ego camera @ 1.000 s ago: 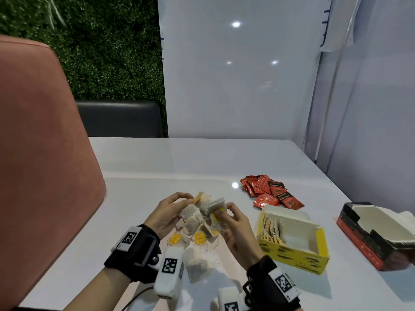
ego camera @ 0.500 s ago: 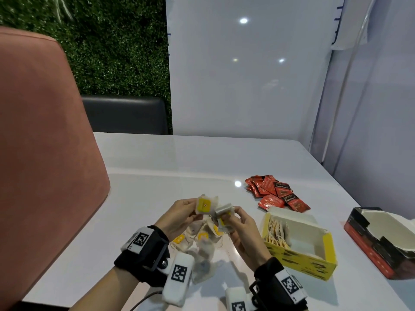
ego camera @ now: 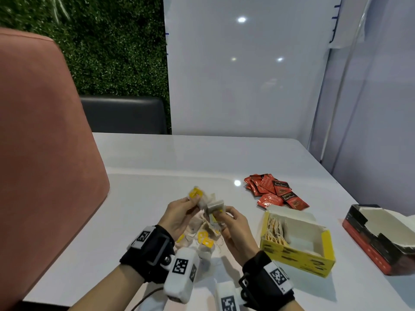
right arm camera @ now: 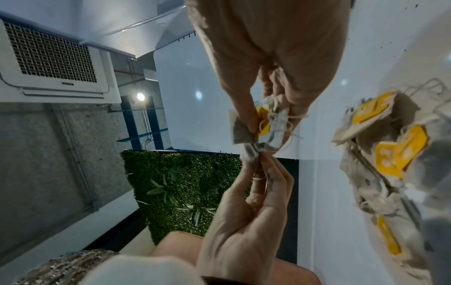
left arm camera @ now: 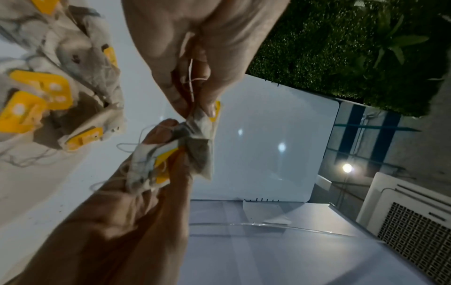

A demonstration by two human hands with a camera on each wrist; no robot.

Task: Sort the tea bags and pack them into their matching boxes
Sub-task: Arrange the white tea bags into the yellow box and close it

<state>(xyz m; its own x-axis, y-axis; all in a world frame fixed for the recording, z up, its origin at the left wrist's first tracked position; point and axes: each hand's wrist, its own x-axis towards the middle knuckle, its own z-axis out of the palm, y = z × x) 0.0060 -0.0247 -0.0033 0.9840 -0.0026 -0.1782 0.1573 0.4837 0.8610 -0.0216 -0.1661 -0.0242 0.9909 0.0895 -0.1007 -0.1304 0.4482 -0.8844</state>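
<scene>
My left hand (ego camera: 194,199) pinches one paper tea bag (ego camera: 197,194) with a yellow tag, lifted above the table. Just to its right, my right hand (ego camera: 221,214) grips a small stack of the same tea bags (ego camera: 215,207); the two bunches touch. In the left wrist view the left fingertips (left arm camera: 203,110) pinch the bag (left arm camera: 198,150) at its top. Below the hands lies a loose pile of yellow-tagged bags (ego camera: 203,235). The open yellow box (ego camera: 298,254) stands to the right, with several bags upright at its left end. Red sachets (ego camera: 276,194) lie behind it. An open red and black box (ego camera: 368,241) sits far right.
The white table (ego camera: 157,167) runs to a white panel wall at the back. A pink chair back (ego camera: 45,142) rises close on the left. Loose strings trail from the pile (right arm camera: 380,150) of bags near the hands.
My left hand has lifted a yellow-tagged tea bag out of the pile and holds it up against the right hand's stack. Both hands have risen a little.
</scene>
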